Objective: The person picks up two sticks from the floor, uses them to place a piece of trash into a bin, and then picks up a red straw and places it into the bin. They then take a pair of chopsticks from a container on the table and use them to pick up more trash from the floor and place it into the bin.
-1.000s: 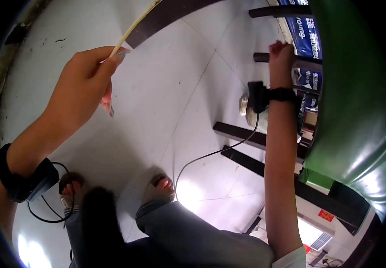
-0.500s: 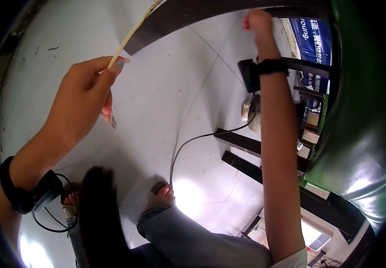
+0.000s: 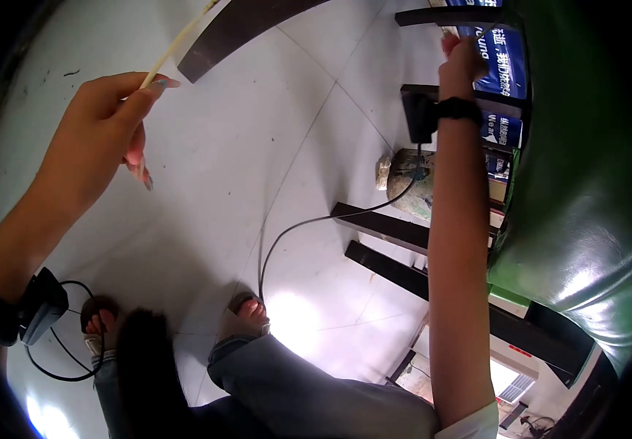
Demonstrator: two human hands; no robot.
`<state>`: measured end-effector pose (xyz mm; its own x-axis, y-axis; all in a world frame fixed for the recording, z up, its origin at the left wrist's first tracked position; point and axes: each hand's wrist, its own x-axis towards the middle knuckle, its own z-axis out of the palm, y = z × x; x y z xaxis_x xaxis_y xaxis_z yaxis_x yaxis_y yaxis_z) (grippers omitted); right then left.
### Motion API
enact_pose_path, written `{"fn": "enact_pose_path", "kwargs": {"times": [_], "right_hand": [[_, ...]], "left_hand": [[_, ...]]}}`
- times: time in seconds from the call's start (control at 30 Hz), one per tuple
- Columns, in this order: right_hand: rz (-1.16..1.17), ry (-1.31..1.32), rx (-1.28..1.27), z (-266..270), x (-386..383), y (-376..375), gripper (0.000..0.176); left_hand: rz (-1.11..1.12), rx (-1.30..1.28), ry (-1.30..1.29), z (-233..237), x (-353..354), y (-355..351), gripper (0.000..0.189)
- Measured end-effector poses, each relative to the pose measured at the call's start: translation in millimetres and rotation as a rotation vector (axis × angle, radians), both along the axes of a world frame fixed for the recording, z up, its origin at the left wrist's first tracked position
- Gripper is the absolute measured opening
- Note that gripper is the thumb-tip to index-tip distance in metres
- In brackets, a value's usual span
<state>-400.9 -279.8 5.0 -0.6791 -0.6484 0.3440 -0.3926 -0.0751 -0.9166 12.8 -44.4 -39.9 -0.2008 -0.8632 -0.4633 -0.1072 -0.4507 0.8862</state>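
Note:
At the left, my left hand pinches a thin pale strand between thumb and index finger. The strand slants up to the top edge, beside the end of a dark curved bar. My right hand is at the upper right, beside dark bars and a blue printed banner. Its fingers are curled and partly blurred, and whether anything is inside them cannot be made out. A black strap with a dark device is round my right wrist; another device is on my left wrist.
A glossy green cover fills the right side. Dark bars jut from under it over the pale tiled floor. A mottled round object stands on the floor. A black cable runs from the right wrist device towards my feet.
My left hand with the strand has shifted left in view. My right hand has moved right and slightly down, closer to the banner. The whole view has shifted a little.

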Motion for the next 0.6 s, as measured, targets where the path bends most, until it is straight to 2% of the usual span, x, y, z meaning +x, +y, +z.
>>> {"fn": "enact_pose_path", "kwargs": {"times": [0.03, 0.07, 0.13, 0.2, 0.27, 0.33, 0.4, 0.47, 0.5, 0.6], "right_hand": [[0.039, -0.002, 0.051, 25, 52, 26, 0.019], [0.148, 0.227, 0.129, 24, 5, -11, 0.02], [0.246, 0.253, 0.082, 27, 50, 2, 0.024], [0.445, 0.408, 0.325, 2, 31, -15, 0.02], [0.381, 0.65, 0.545, -19, 64, 14, 0.023], [0.613, 0.856, 0.39, -35, 96, 62, 0.033], [0.561, 0.885, 0.568, -48, 112, 86, 0.037], [0.508, 0.817, 0.638, -48, 120, 112, 0.038], [0.524, 0.695, 0.707, -43, 123, 126, 0.04], [0.517, 0.558, 0.805, -29, 122, 157, 0.042]], "left_hand": [[0.006, 0.002, 0.004, 0, 1, -1, 0.033], [0.02, 0.015, 0.006, 1, 0, -2, 0.032], [0.044, 0.041, 0.008, 5, -1, -1, 0.03], [0.008, 0.019, 0.035, 1, -4, 1, 0.032], [-0.02, 0.017, 0.053, 2, -7, 2, 0.034], [-0.039, 0.034, 0.069, 8, -10, 2, 0.034], [-0.042, 0.037, 0.06, 13, -11, 4, 0.034], [-0.042, 0.042, 0.042, 14, -10, 6, 0.034], [-0.064, 0.052, 0.026, 13, -10, 8, 0.034], [-0.142, 0.09, -0.029, 5, -5, 15, 0.034]]}}
